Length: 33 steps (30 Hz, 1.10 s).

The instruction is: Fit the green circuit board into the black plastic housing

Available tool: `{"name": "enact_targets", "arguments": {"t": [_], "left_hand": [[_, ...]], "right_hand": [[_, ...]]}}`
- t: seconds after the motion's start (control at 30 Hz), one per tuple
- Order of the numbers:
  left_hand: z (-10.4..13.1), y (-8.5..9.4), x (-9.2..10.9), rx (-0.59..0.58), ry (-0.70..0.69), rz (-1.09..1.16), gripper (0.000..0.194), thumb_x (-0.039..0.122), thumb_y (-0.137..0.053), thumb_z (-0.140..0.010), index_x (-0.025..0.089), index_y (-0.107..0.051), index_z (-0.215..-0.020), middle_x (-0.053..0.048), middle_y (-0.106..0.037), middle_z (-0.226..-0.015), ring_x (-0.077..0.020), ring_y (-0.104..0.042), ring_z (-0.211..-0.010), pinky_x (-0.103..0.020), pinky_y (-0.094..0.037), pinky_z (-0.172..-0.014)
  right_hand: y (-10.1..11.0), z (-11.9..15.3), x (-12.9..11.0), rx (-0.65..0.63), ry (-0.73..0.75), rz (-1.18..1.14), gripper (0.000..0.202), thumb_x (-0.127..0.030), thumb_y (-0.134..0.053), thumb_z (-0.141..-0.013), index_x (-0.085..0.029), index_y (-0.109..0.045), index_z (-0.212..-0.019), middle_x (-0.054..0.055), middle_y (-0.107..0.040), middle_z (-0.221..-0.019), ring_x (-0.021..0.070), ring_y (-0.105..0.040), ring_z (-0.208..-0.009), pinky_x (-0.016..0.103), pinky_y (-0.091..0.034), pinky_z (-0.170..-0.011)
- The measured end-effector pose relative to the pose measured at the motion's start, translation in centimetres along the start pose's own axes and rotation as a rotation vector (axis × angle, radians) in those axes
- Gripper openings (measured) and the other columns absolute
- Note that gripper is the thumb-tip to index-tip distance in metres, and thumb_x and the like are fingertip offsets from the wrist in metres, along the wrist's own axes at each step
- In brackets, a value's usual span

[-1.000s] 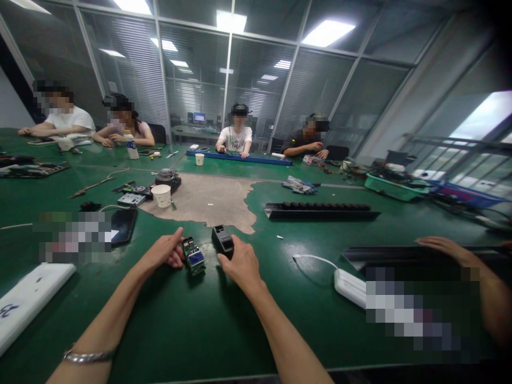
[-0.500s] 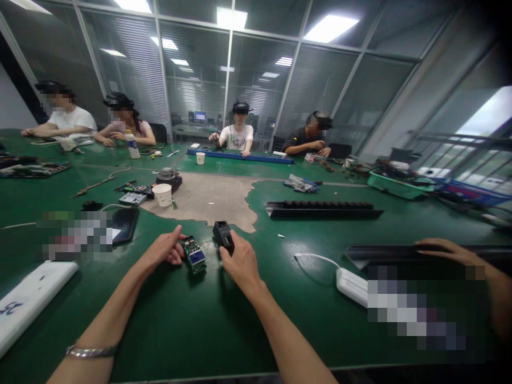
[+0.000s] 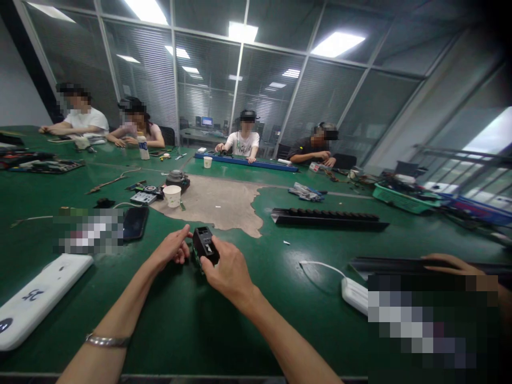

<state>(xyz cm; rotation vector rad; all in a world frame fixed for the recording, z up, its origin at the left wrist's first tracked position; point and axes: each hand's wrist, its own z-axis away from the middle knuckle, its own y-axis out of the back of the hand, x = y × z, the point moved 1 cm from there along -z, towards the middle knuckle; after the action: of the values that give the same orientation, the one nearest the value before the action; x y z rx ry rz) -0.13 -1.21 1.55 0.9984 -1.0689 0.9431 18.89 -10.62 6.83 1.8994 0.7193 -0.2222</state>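
My right hand (image 3: 231, 269) grips a black plastic housing (image 3: 206, 246) with openings in its top end, thumb on the near side and fingers over the right edge. Behind and below the housing, a thin strip of the green circuit board (image 3: 196, 259) shows along the left edge; most of it is covered. My left hand (image 3: 174, 246), fingers curled, holds the board from its left side, with the thumb and fingertips close to the top of the housing. The exact finger contact is partly hidden.
On the green table (image 3: 168, 325) lie a phone (image 3: 135, 223), a white power bank (image 3: 44, 298) and a black rail (image 3: 328, 219). A paper cup (image 3: 172, 196) stands ahead. At right, another person's hand (image 3: 452, 262) rests on a second rail. Several people sit opposite.
My right hand has moved left with the black housing, which now overlaps and mostly hides the circuit board. My left hand stays beside the board. The whole view has shifted slightly.
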Motion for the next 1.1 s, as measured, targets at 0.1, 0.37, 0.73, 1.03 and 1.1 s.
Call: {"name": "enact_targets", "arguments": {"t": [0.1,0.37,0.73,1.03,1.1], "left_hand": [[0.0,0.1,0.0,0.009,-0.018,-0.037,0.081,0.079,-0.036,-0.08,0.011,-0.05,-0.122,-0.002,-0.062,-0.051,-0.0147,-0.052,-0.034,-0.02,-0.03,-0.034],[0.0,0.3,0.3,0.027,-0.056,-0.099,0.077,0.076,-0.034,-0.083,0.011,-0.056,-0.117,-0.001,-0.061,-0.05,-0.0136,-0.051,-0.034,-0.019,-0.029,-0.033],[0.5,-0.3,0.2,-0.059,0.118,-0.07,0.087,0.081,-0.04,-0.077,0.007,-0.047,-0.124,-0.008,-0.068,-0.06,-0.0178,-0.059,-0.041,-0.022,-0.037,-0.038],[0.7,-0.5,0.5,-0.04,0.15,-0.037,0.082,0.08,-0.045,-0.074,0.012,-0.049,-0.121,-0.007,-0.069,-0.062,-0.0204,-0.063,-0.047,-0.025,-0.043,-0.043],[0.7,-0.5,0.6,-0.041,0.145,-0.027,0.082,0.081,-0.043,-0.074,0.013,-0.049,-0.12,-0.007,-0.069,-0.062,-0.0206,-0.064,-0.047,-0.025,-0.043,-0.044]], "right_hand": [[-0.5,0.0,-0.4,-0.043,0.005,0.085,0.043,-0.035,-0.058,-0.083,-0.017,-0.053,-0.121,0.011,-0.065,-0.103,0.0245,-0.059,-0.095,0.034,-0.045,-0.086],[-1.3,0.4,-0.3,-0.143,0.015,0.163,0.035,-0.035,-0.058,-0.082,-0.018,-0.055,-0.112,0.01,-0.064,-0.099,0.0248,-0.059,-0.093,0.035,-0.046,-0.083],[-2.5,1.0,0.7,-0.113,0.007,0.067,0.058,-0.043,-0.058,-0.085,-0.015,-0.045,-0.134,0.014,-0.062,-0.112,0.0274,-0.056,-0.103,0.039,-0.046,-0.087],[-3.5,1.3,1.6,-0.024,0.067,0.003,0.058,-0.034,-0.055,-0.087,-0.007,-0.043,-0.137,0.017,-0.062,-0.113,0.0277,-0.055,-0.107,0.041,-0.045,-0.093],[-3.1,1.1,1.5,0.021,0.061,-0.032,0.056,-0.033,-0.055,-0.086,-0.008,-0.045,-0.135,0.016,-0.062,-0.114,0.027,-0.055,-0.107,0.04,-0.044,-0.095]]}}
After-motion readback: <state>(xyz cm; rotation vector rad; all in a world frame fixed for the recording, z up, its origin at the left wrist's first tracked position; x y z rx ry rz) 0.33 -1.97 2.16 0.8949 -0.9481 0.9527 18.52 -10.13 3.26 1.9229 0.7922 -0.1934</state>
